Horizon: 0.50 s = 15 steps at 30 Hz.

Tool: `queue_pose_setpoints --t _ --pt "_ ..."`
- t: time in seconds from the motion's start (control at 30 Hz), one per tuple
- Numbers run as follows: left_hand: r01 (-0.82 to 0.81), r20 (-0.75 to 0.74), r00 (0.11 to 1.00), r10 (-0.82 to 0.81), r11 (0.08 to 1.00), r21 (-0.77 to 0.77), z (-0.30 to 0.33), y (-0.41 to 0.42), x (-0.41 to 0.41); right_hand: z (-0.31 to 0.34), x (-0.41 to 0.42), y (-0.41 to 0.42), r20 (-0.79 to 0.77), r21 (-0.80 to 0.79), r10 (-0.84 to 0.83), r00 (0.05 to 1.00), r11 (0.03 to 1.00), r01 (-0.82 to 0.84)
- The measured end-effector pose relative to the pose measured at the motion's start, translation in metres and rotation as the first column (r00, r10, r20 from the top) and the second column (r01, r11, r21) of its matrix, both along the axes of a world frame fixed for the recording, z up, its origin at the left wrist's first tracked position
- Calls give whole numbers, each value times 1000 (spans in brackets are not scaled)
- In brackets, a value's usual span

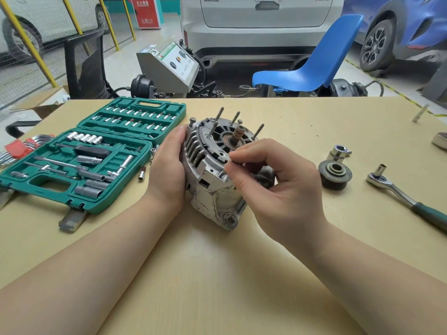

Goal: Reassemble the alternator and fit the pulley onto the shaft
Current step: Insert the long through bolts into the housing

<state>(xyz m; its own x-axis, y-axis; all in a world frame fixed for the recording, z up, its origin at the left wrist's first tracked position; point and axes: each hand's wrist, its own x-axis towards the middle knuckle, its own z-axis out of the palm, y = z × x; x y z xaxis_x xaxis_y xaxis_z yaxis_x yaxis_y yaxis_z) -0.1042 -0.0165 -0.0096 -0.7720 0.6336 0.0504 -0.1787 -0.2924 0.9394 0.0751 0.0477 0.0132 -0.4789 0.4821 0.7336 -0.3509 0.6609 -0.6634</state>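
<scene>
Fingertips (pixel 231 157) of the right hand (pixel 278 187) pinched around a small bolt (pixel 221 174) poking up from the near edge of the alternator (pixel 212 180), other fingers curled in loosely behind. Left hand (pixel 169 165) cupped against the alternator's left side, thumb up near the rim, fingers wrapped round the finned housing and mostly hidden behind it. Alternator sitting tilted on the tan table (pixel 217 262), pretty much dead center, open end facing up and away, with the shaft (pixel 235 137) sticking out of the middle and several long studs (pixel 219 116) standing up around it. Pulley (pixel 335 175) lying flat on the table well off to the alternator's right, not on the shaft yet. Just behind the pulley, a small socket-looking piece (pixel 338 152), can't really tell what exactly. Ratchet (pixel 399 192) with a green handle further right of the alternator, socket on its head pointing up. Open green socket set case (pixel 89 153) to the alternator's left, close to the left hand, with a loose bit (pixel 142 173) lying between case and hand. Red hex key holder (pixel 17 148) beyond the case, far left of the alternator.
</scene>
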Motion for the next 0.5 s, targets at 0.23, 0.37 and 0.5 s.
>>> queue_pose_setpoints --t 0.23,0.37,0.5 --pt "22 30 999 -22 1000 -12 0 -1 -1 5 2 8 -96 -154 -32 995 988 16" --pt "41 99 994 -42 999 6 -2 -1 -1 4 4 6 -83 -146 -50 995 989 37" --pt "74 99 993 -71 997 -25 0 -3 -1 13 6 14 -128 -348 -107 986 936 56"
